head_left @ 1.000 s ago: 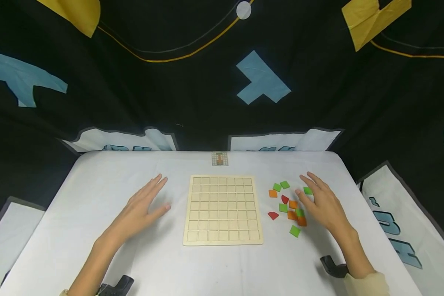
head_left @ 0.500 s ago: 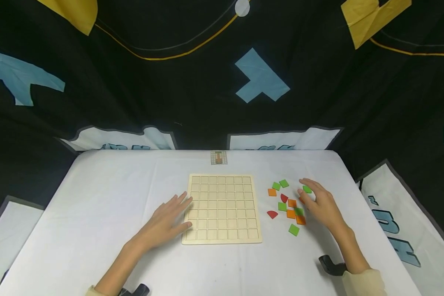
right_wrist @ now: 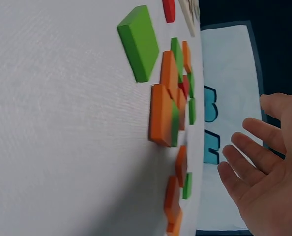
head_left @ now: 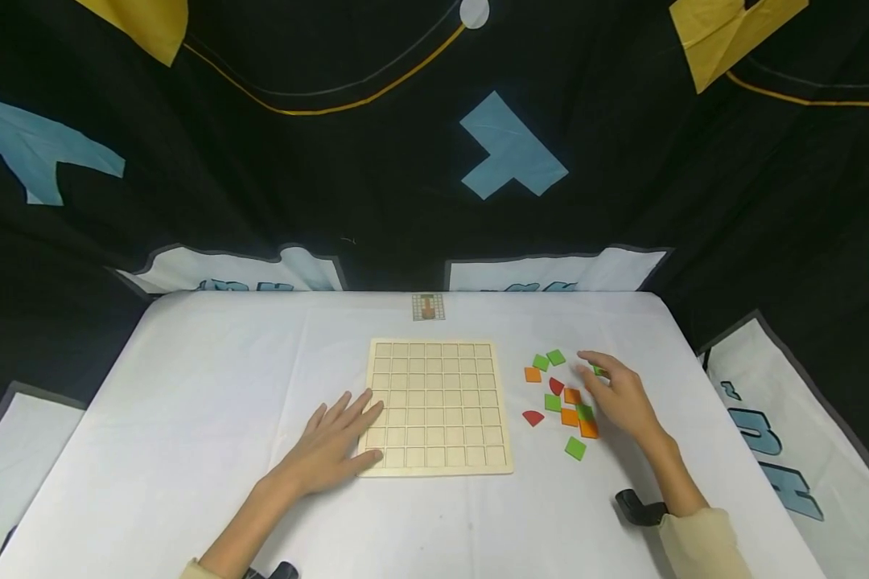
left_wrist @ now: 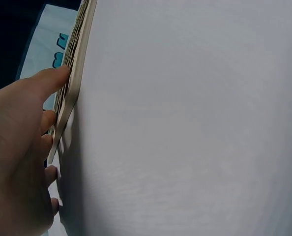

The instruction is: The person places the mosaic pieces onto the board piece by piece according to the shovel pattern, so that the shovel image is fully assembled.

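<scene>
A pale wooden board (head_left: 434,406) with a grid of square recesses lies on the white table. My left hand (head_left: 333,450) rests with spread fingers on its lower left part; in the left wrist view the thumb (left_wrist: 52,81) lies at the board's edge (left_wrist: 76,73). Over the small coloured tiles to the right of the board hovers my right hand (head_left: 623,398), fingers relaxed, nothing in them. Green tiles (head_left: 575,448), orange tiles (head_left: 532,375) and red quarter-round tiles (head_left: 533,418) lie loosely scattered. In the right wrist view the hand (right_wrist: 269,162) is held above the orange tiles (right_wrist: 160,115).
A small card with a grid picture (head_left: 428,307) lies at the table's far edge, behind the board. A black curtain with blue and yellow shapes hangs behind the white table (head_left: 210,362). More orange tiles (right_wrist: 172,199) lie beneath the right hand.
My left hand has moved right from the bare table onto the board's left edge. My right hand has shifted slightly left and down over the tiles, its fingers bending a little more.
</scene>
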`<state>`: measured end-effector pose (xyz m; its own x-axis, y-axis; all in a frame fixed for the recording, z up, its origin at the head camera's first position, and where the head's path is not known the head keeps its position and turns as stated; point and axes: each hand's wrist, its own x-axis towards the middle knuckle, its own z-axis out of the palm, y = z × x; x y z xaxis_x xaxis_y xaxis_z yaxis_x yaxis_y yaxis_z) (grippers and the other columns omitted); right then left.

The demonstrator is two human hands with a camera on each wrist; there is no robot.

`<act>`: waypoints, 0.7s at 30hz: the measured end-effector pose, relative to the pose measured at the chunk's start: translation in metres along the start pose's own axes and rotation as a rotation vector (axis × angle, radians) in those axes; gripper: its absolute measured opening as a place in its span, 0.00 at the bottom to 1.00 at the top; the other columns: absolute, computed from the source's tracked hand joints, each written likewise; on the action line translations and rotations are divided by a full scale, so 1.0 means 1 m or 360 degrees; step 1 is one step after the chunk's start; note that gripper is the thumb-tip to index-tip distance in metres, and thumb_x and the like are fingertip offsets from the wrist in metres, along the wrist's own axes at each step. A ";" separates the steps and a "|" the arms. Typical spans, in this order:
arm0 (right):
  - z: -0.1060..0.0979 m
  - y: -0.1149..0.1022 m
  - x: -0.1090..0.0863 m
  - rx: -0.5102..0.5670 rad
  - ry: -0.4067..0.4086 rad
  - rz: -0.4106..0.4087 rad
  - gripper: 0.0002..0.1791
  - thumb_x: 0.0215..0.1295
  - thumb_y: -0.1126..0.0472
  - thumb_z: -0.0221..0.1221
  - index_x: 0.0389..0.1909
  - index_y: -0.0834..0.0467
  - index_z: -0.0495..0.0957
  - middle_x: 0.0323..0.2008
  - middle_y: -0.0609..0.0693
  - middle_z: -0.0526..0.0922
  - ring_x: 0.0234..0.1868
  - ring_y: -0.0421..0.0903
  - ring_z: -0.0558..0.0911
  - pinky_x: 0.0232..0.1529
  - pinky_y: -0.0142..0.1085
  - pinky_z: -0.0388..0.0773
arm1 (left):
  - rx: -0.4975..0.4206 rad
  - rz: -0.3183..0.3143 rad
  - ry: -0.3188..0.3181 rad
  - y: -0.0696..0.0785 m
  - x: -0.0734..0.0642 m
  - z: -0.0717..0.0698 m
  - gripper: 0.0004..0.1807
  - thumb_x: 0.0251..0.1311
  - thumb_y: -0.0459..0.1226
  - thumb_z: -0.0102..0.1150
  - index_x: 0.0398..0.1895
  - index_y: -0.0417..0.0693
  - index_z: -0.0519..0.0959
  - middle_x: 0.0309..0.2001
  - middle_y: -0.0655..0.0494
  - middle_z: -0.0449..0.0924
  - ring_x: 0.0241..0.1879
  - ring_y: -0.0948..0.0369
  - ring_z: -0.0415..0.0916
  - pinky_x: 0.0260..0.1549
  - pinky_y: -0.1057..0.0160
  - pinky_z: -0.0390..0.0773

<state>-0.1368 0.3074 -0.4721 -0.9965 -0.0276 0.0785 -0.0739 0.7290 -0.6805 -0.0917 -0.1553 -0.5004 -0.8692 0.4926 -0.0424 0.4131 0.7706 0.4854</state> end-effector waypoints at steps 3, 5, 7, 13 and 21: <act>0.004 0.002 0.004 0.0021 -0.0024 0.0039 0.23 0.76 0.56 0.55 0.64 0.65 0.73 0.64 0.65 0.72 0.63 0.65 0.72 0.59 0.58 0.71 | 0.0024 -0.0006 -0.0002 0.001 0.000 0.000 0.40 0.68 0.56 0.55 0.77 0.47 0.61 0.78 0.46 0.49 0.76 0.40 0.41 0.68 0.32 0.38; 0.007 0.004 0.008 0.0028 -0.0035 0.0050 0.23 0.75 0.56 0.56 0.65 0.65 0.73 0.64 0.66 0.72 0.62 0.65 0.73 0.58 0.57 0.73 | 0.0038 -0.0007 -0.0004 0.001 0.000 0.000 0.40 0.67 0.57 0.55 0.77 0.47 0.61 0.78 0.46 0.49 0.76 0.40 0.41 0.68 0.32 0.39; 0.010 0.005 0.012 0.0035 -0.0045 0.0050 0.24 0.75 0.56 0.57 0.65 0.65 0.73 0.63 0.66 0.73 0.60 0.65 0.75 0.57 0.55 0.74 | 0.0044 -0.0008 -0.0004 0.001 -0.001 0.000 0.40 0.67 0.57 0.55 0.77 0.47 0.61 0.78 0.45 0.49 0.76 0.40 0.42 0.68 0.32 0.39; 0.019 0.009 0.025 -0.0004 -0.0078 0.0106 0.25 0.73 0.56 0.58 0.65 0.66 0.72 0.61 0.66 0.76 0.57 0.62 0.78 0.57 0.53 0.75 | 0.0063 -0.0013 -0.0001 0.000 -0.002 0.002 0.40 0.68 0.58 0.54 0.77 0.47 0.61 0.78 0.46 0.50 0.76 0.40 0.42 0.68 0.32 0.39; 0.031 0.012 0.038 -0.0113 -0.0036 0.0123 0.24 0.70 0.57 0.61 0.60 0.69 0.75 0.52 0.66 0.80 0.49 0.60 0.78 0.57 0.55 0.76 | 0.0057 -0.0010 -0.0007 0.000 0.000 0.002 0.41 0.67 0.58 0.54 0.77 0.48 0.60 0.78 0.46 0.48 0.76 0.41 0.40 0.69 0.33 0.38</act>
<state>-0.1764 0.2941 -0.4995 -0.9998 0.0155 0.0109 0.0052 0.7762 -0.6305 -0.0911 -0.1547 -0.5021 -0.8707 0.4893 -0.0492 0.4169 0.7876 0.4537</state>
